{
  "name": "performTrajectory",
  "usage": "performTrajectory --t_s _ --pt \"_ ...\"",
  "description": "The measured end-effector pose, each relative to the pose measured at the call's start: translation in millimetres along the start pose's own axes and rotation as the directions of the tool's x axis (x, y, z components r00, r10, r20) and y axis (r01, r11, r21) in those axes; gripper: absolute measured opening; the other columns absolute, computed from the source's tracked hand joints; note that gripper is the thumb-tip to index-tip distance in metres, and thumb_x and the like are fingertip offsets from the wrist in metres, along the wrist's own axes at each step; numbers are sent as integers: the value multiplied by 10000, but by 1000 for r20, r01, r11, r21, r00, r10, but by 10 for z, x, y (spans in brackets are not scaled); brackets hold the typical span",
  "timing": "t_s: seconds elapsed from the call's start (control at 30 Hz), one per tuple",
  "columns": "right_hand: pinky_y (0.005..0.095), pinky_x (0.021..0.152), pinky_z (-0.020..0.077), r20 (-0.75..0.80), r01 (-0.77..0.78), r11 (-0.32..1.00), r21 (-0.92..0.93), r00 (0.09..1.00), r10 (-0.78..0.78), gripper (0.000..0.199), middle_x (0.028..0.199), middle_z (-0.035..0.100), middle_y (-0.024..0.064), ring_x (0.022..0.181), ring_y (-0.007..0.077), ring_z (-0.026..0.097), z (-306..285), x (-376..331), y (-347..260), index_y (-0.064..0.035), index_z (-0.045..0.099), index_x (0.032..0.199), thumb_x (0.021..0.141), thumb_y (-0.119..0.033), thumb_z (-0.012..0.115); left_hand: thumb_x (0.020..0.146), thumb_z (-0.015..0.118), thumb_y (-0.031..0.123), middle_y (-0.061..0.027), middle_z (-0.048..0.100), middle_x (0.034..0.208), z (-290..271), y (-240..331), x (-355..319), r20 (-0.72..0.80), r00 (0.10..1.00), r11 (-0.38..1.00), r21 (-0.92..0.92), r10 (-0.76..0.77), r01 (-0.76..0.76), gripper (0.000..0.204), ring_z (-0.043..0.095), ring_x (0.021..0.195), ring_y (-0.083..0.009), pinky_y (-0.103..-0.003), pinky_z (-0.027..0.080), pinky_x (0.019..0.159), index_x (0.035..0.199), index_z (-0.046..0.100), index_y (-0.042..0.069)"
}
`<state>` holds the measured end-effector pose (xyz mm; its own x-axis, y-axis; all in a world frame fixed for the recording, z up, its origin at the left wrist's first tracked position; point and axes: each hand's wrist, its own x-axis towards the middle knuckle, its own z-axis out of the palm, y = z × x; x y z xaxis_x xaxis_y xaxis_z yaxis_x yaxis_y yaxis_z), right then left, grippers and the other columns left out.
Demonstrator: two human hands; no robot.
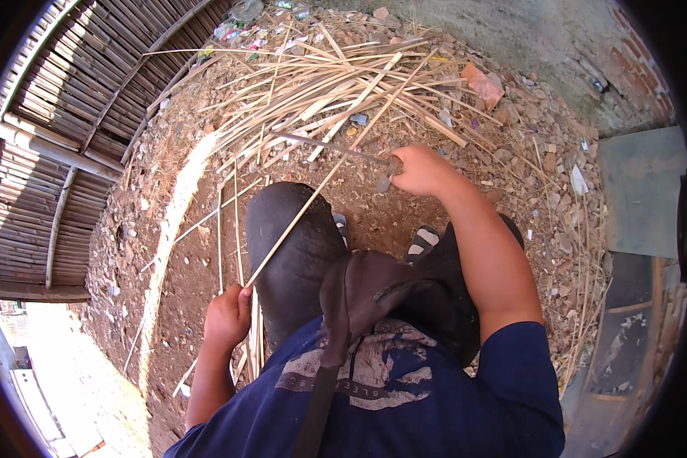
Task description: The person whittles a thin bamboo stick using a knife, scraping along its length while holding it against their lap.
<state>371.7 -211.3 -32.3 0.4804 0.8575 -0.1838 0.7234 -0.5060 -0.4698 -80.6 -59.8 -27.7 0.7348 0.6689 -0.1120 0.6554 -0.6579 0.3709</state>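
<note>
A long, thin bamboo strip (296,221) runs slantwise from my left hand (227,317) across my left knee and over the far pile. The fingers of that hand are closed around the strip's near part, thumb on top. My right hand (424,169) grips a knife at its handle end, beyond my knees. The knife's long, dark, narrow blade (324,145) points left and crosses the strip; whether they touch, I cannot tell. Most of the handle is hidden by my fingers.
A heap of split bamboo strips (336,95) lies ahead on littered dirt. More strips lie beside my left leg. A bamboo-slat wall (69,91) stands at left, a weathered masonry wall (527,46) at far right. Grey panels (643,191) stand on the right; an orange-brown chunk (482,84) lies near the heap.
</note>
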Motion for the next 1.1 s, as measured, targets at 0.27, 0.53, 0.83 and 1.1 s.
performTrajectory --t_s 0.27,0.53,0.83,1.1 --pt "449 810 556 -48 -184 947 264 978 203 334 940 727 225 902 361 716 -112 66 233 -27 723 1037 766 -220 706 1065 489 388 -276 614 707 26 -63 31 -27 1000 999 41 -4 5 406 613 712 -520 -600 467 634 862 561 44" --pt "454 807 557 90 -95 988 121 992 85 334 943 727 216 902 384 702 48 -7 132 -40 732 1020 727 -194 689 1061 504 387 -277 619 713 118 -1 74 -34 999 999 28 -26 27 409 615 703 -524 -609 464 633 856 548 37" --pt "438 773 553 -10 7 995 102 1000 -6 350 901 716 214 842 362 706 183 -24 -57 -41 725 1068 755 -197 710 1065 501 401 -262 597 671 74 -149 -49 -8 997 997 -19 76 -76 436 608 683 -507 -561 465 607 842 560 31" --pt "418 905 538 -195 -203 873 443 929 314 668 1115 717 262 1046 346 706 105 195 861 73 631 1273 785 -354 794 1054 517 406 -250 621 714 -45 -112 20 0 1000 1000 -1 31 -31 415 633 735 -491 -568 480 646 851 562 47"
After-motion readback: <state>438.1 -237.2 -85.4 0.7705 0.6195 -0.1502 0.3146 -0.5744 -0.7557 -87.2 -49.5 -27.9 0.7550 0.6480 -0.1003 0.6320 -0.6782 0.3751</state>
